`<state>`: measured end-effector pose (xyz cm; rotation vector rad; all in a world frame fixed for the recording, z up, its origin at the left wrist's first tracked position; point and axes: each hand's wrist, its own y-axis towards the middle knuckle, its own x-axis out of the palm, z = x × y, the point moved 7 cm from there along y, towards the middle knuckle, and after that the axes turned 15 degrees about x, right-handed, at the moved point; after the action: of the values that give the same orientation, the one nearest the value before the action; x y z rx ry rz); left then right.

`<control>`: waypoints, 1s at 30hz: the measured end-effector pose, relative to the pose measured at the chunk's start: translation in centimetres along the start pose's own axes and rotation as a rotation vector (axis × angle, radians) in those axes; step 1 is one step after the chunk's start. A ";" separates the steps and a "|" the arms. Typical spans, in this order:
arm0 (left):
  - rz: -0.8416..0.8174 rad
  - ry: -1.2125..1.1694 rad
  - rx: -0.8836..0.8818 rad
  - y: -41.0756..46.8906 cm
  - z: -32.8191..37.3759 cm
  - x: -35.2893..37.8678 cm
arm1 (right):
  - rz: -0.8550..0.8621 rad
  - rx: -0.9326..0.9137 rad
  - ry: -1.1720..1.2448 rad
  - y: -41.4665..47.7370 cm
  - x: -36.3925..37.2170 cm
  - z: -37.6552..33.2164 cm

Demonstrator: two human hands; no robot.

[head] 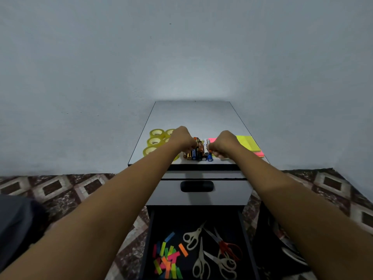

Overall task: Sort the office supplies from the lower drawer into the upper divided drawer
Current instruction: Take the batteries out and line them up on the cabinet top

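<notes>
Batteries [198, 151] clustered on the cabinet top [193, 116], close to its near edge, between two hands. Left hand [182, 138] curled at the cluster's left side, right hand [223, 143] curled at its right. Fingertips against the outermost batteries, though unclear whether gripping any. Yellow tape rolls [154, 141] further left, sticky notes [247, 143] further right. Below, upper drawer [201, 196] closed. Nearest, lower drawer [151, 239] pulled open – scissors [199, 259] and coloured paper strips [168, 257] inside.
</notes>
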<state>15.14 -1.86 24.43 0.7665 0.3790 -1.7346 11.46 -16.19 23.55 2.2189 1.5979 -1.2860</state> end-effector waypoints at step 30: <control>0.023 0.166 0.068 0.5 -0.7 0.1 | 0.134 -0.138 -0.123 1.8 1.3 -2.0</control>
<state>15.77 -1.67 23.92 0.9638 0.4236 -1.6744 14.16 -14.96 23.32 2.0827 1.4230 -1.2111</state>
